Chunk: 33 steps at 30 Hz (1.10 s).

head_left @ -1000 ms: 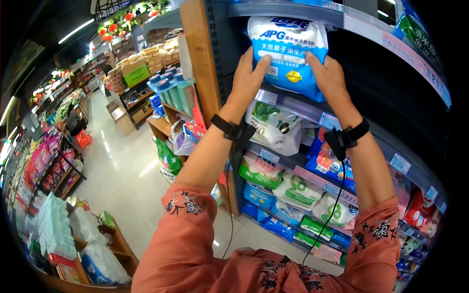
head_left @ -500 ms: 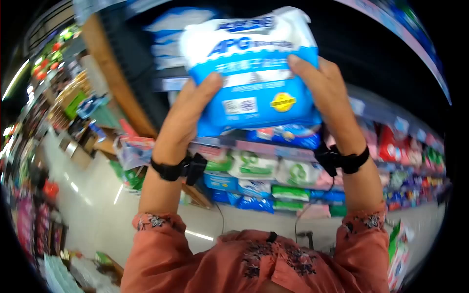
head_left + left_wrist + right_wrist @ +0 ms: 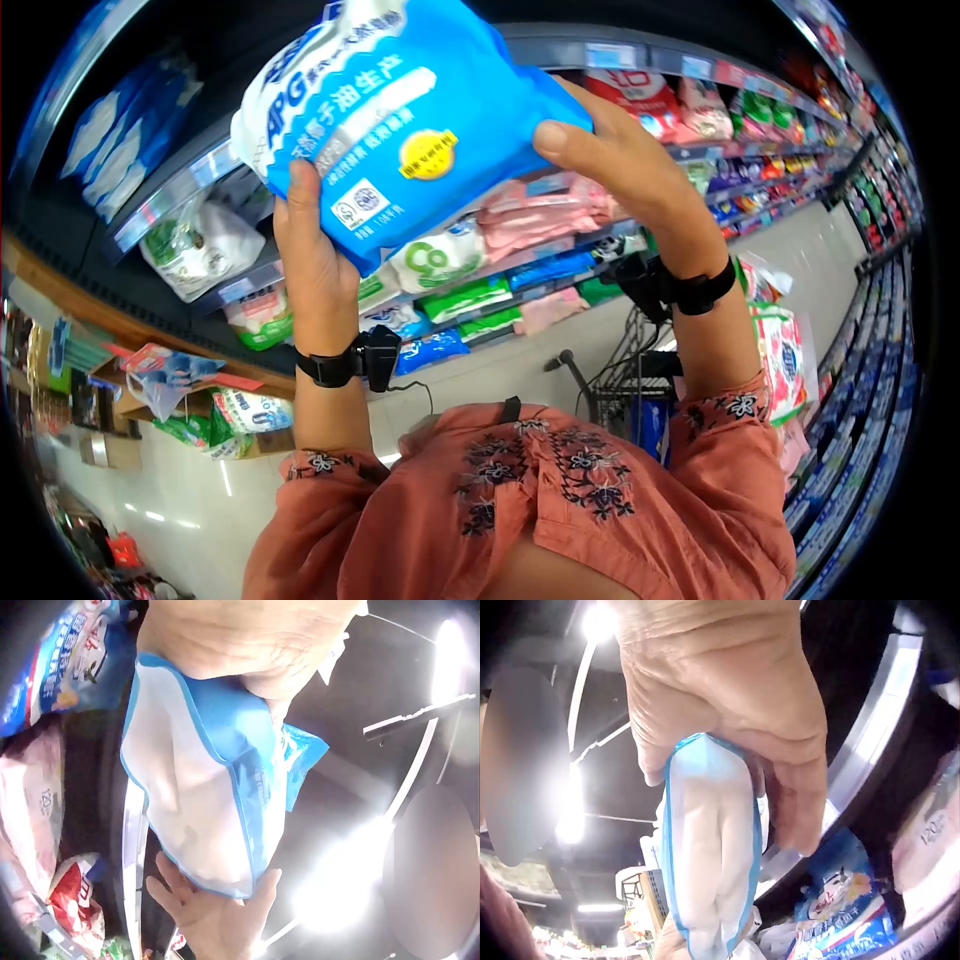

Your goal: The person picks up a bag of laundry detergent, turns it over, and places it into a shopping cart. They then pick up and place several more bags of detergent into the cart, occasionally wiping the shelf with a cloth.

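Observation:
A blue and white bag of washing powder (image 3: 430, 100) with a yellow badge is held tilted in front of the shelves. My left hand (image 3: 318, 240) grips its lower left edge, thumb across the printed front. On the opposite end my right hand (image 3: 630, 165) holds the bag, its thumb on the front and the other fingers hidden behind. The left wrist view shows the bag's pale side panel (image 3: 199, 802) stretching between both hands. In the right wrist view, thumb and fingers straddle the bag's narrow end (image 3: 712, 847).
Similar blue and white bags (image 3: 135, 140) stand on the upper shelf at left. Lower shelves hold a white and green bag (image 3: 440, 255) and pink packs (image 3: 540, 215). A shopping cart (image 3: 635, 375) is near my right elbow, beside a white, pink and green bag (image 3: 780, 360).
The bag has come away from the shelf, closer to me, and tilted with its right side raised. Both hands keep their hold. My view has swung right, bringing the cart into sight.

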{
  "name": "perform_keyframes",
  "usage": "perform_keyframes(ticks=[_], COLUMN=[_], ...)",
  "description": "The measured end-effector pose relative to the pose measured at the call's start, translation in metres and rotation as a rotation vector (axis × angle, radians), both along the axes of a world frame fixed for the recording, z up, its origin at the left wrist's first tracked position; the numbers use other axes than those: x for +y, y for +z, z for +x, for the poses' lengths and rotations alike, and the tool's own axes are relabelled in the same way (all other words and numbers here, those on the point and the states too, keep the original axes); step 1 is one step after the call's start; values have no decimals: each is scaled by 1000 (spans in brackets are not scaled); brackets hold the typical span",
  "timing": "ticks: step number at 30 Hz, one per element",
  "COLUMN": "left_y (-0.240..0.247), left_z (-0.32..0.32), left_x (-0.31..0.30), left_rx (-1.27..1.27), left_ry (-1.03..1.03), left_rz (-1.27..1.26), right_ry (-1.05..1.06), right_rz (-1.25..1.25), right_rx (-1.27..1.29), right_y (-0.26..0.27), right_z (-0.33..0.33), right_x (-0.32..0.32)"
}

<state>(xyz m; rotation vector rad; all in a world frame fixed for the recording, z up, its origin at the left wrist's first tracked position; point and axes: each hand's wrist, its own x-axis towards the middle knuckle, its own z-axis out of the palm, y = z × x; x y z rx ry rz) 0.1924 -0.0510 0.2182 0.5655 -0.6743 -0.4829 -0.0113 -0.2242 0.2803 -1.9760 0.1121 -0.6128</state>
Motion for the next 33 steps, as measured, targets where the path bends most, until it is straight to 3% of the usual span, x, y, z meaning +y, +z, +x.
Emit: perform_keyframes(ticks=[1,4,8,10,11,13,21,28,33], left_y=[-3,-6,-9,-19,-22,-24,-34,-61,-51], left_z=[-5,-28,-73,-82,-85,-93,-98,-76,-75], left_x=[-10,-34,-74,-89,-93,-89,-63,-46,-33], left_rx=[9,9,24,-19,-38,-31,320,588,281], left_ry=[-9,-34,-104,-103,-106,-185,-744,-973,-907], left_rz=[-5,25,-34,-18,-12,-2,39,-78,-104], right_ry=[47,-110,-290,-427,-525,-604,-325,-276,-312], right_rz=[122,208,85,-132,-463,-781,-823,-803,-783], right_rx=[-55,-247,-508,-420,-528,-610,-694,-637,-670], right_y=[-4,-9,2,13,10,-1,-72,-94,-102], right_z=[-13,-37,-66,-81,-80,-72,-35,-34,-22], right_x=[-1,11,32,50,49,55,94,96,92])
